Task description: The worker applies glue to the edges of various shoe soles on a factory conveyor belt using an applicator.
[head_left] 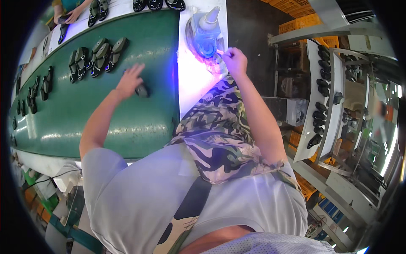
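Observation:
My left hand (130,80) is over the green work surface (105,127), its fingers spread and slightly smeared by motion. Beside it, partly hidden by the hand, is a dark shoe (142,90). My right hand (235,62) is closed in a pinch at the right edge of the white tabletop (203,91). A thin tip points from its fingers toward a blue translucent container (206,42); what they hold is too small to name. On the container sits a pale bottle with a cone-shaped nozzle (209,19).
Several black shoes (100,57) stand in a group on the green surface, with more black shoes (46,82) farther left. Another person's hands (75,15) handle a shoe at the far left. A rack with black shoes (320,120) and orange crates (296,25) are at the right.

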A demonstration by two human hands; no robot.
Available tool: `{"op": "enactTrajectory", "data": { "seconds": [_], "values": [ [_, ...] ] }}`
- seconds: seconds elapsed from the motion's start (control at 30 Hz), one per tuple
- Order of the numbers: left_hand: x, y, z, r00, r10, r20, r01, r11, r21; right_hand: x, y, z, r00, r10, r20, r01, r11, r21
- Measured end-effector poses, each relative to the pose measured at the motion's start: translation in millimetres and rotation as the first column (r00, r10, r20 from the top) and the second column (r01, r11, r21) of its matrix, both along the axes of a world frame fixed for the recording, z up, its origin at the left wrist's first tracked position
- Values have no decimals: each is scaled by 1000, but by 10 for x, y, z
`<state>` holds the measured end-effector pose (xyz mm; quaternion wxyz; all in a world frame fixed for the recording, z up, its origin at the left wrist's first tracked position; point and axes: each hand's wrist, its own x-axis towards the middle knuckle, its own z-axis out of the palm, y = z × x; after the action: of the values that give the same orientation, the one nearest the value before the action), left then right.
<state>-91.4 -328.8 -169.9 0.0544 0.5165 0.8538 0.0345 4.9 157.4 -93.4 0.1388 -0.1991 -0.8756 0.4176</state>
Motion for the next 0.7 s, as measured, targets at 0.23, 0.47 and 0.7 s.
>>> {"op": "enactTrajectory", "data": {
  "seconds": [0.23,0.47,0.7],
  "values": [
    [1200,240,256,828,312,465,-257,950,-180,-259,-90,-26,972,233,12,-199,804,560],
    [1432,523,18,397,858,327,-893,443,-79,-349,-245,-129,952,270,145,-296,690,660],
    [1011,240,402,-88,884,460,-649,299,-700,-318,-162,-9,945,327,15,-248,685,685]
  ]
}}
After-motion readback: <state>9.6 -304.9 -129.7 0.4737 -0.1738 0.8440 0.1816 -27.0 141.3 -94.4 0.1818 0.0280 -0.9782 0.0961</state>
